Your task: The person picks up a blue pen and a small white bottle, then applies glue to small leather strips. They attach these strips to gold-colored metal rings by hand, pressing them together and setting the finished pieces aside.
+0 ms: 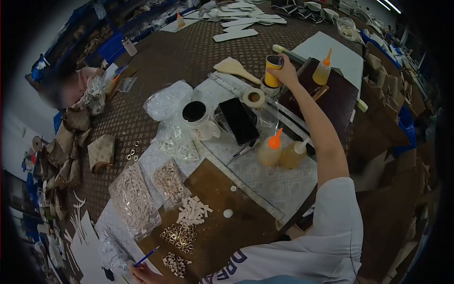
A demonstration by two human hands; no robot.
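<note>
At the far side of the table, my right hand (285, 75) is closed around a yellow cylindrical container (273, 63) with a dark top. My left hand (143, 274), low in the view and partly cut off, is closed on a thin blue stick (147, 256), perhaps a pen or brush. Close to it lie a pile of gold metal rings (179, 238), small metal pieces (176, 264) and short pale strips (194, 211) on a brown mat (236, 194). A roll of tape (254, 98) sits just below the yellow container.
A lidded mug (201, 122) and a black phone (238, 120) stand mid-table. Glue bottles (271, 149) with pointed nozzles are nearby; another bottle (321, 71) is at right. Plastic bags of parts (135, 201) lie at left. Across the table sits another person (75, 87).
</note>
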